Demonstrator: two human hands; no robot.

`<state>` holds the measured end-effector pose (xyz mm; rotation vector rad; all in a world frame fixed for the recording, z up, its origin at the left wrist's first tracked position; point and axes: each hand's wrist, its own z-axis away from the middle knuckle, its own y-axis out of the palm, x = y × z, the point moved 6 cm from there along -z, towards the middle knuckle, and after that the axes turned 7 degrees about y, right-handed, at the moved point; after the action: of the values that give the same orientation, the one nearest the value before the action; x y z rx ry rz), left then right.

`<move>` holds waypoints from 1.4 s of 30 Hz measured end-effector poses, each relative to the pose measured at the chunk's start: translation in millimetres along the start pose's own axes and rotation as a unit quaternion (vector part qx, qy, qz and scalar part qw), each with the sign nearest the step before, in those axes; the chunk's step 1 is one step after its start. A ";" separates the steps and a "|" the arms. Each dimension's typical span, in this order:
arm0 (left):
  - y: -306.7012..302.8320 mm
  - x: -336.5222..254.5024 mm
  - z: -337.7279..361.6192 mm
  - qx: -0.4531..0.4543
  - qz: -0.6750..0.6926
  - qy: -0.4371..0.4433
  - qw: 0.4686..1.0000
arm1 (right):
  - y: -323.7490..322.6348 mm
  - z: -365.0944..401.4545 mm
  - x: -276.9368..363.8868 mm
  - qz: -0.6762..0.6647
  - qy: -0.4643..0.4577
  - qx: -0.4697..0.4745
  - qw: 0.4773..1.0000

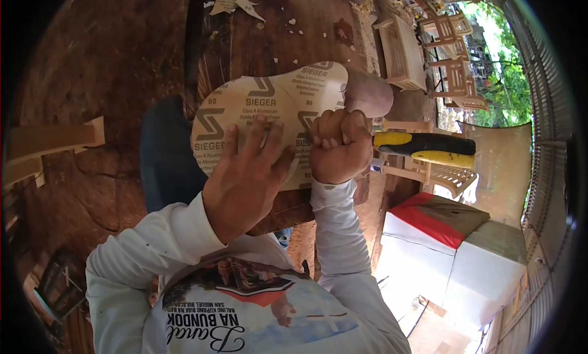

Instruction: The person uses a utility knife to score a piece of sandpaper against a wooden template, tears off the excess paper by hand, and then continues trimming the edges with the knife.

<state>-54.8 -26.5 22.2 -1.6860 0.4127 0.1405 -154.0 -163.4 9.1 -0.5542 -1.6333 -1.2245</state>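
Observation:
A curled sheet of sandpaper point(245, 109), printed SIEGER and 80 on its pale back, lies on a dark wooden surface. Its right end bends up and shows the brownish grit side. My left hand point(245, 176) rests on the sheet with fingers spread. Closed in a fist, my right hand point(340, 144) grips a tool with a black and yellow handle point(424, 147) at the sheet's right part. The handle points right; the working end of the tool is hidden by the fist.
Torn sandpaper pieces point(236, 2) and small scraps lie on the wood beyond. Wooden furniture point(401, 54) and chairs point(453, 81) stand to the right. A white box-like object with a red and brown top point(438, 219) is at lower right. Wooden pieces point(55, 139) are at left.

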 end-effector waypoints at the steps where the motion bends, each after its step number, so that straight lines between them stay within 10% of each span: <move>1: 0.5 0.1 -0.2 -0.001 0.002 -0.001 1.000 | -1.0 0.3 -1.0 0.002 0.004 -0.018 1.000; 42: 3.8 1.9 2.7 0.016 -0.019 0.015 1.000 | -12.2 4.9 -9.6 0.107 -0.037 -0.043 0.993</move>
<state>-54.0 -24.6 17.6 -1.6651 0.4037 0.0802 -162.0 -161.9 -5.0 -0.8160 -1.5416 -1.1305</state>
